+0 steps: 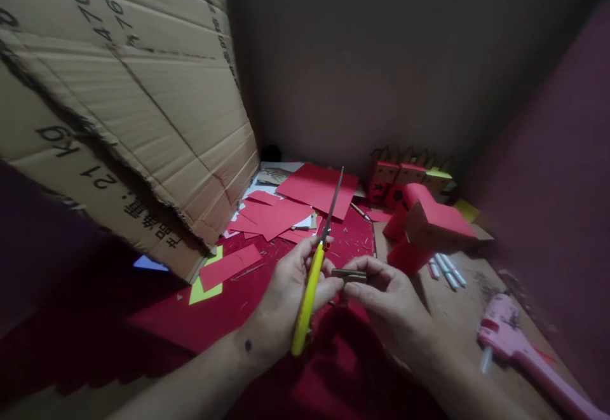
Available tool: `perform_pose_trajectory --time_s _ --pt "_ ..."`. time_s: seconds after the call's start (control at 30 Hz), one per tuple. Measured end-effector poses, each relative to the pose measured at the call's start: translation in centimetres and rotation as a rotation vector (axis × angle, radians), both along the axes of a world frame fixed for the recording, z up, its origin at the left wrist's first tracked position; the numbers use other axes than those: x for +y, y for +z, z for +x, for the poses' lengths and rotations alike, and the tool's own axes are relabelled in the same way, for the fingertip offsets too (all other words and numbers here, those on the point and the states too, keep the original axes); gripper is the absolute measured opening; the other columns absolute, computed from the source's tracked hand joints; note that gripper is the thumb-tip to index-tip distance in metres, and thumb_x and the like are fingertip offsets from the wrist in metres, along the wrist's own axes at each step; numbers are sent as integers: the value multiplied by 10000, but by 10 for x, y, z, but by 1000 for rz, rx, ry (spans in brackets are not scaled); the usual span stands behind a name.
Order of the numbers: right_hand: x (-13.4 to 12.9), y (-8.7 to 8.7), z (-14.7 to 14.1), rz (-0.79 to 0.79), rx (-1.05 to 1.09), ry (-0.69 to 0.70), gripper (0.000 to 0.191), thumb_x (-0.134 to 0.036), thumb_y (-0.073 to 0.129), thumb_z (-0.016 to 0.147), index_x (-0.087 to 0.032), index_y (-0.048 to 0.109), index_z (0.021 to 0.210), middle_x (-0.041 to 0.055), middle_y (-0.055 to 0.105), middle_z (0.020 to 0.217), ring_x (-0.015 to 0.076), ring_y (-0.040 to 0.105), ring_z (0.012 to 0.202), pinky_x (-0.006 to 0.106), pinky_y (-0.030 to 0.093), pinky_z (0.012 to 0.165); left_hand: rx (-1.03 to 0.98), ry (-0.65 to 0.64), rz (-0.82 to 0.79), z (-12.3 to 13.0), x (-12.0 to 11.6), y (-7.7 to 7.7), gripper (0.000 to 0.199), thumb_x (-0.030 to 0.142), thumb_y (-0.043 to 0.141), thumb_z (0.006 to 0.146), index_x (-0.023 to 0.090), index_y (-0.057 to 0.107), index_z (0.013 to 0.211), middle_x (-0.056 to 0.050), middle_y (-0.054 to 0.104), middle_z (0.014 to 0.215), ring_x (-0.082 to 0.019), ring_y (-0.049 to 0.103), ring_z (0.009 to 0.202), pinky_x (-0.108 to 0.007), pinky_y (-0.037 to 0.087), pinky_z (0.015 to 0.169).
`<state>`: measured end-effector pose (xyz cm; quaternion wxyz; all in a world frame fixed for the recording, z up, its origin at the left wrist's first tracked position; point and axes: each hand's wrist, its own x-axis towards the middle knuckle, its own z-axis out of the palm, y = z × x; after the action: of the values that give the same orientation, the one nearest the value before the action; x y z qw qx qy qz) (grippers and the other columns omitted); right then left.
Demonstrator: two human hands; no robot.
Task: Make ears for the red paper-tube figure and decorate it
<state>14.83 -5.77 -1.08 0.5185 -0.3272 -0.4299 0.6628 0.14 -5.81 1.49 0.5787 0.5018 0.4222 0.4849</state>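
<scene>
Yellow-handled scissors (311,299) rest in my left hand (282,290), blades pointing up and away from me. The same hand's thumb and fingertips reach to a small brown cardboard piece (350,274), which looks folded or layered. From the other side my right hand (391,290) pinches that piece between thumb and fingers. Both hands are in the air over the red table surface (257,305). Part of the left fingers is hidden behind the scissors.
A big cardboard sheet (166,89) leans at the left. Red paper pieces (279,216) and scraps lie behind my hands. At the right are a red paper-covered cardboard shape (438,220), small decorated boxes (412,172), markers (448,270) and a pink glue gun (505,331).
</scene>
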Motion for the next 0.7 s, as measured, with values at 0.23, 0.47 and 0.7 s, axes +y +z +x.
perform_pose_trajectory --time_s 0.23,0.47,0.7 --pt "-2 -1 -5 14 117 -112 168 -179 820 608 -183 698 723 19 714 710 123 631 675 239 503 691 -195 110 -59 14 -8 -4 525 203 687 630 175 460 1103 37 520 721 -39 417 485 -172 307 408" --pt "-3 4 -4 6 105 -128 149 -169 811 596 -178 698 692 13 675 651 138 599 618 279 499 673 -215 147 -39 23 -7 -3 519 225 682 618 173 451 1080 42 517 729 -64 486 531 -178 375 452" --pt "3 8 3 12 103 -150 120 -145 784 596 -157 707 687 20 664 663 119 551 556 259 471 545 186 -61 108 -7 -10 -3 301 368 553 826 187 496 1060 36 543 682 -76 503 494 -182 401 454"
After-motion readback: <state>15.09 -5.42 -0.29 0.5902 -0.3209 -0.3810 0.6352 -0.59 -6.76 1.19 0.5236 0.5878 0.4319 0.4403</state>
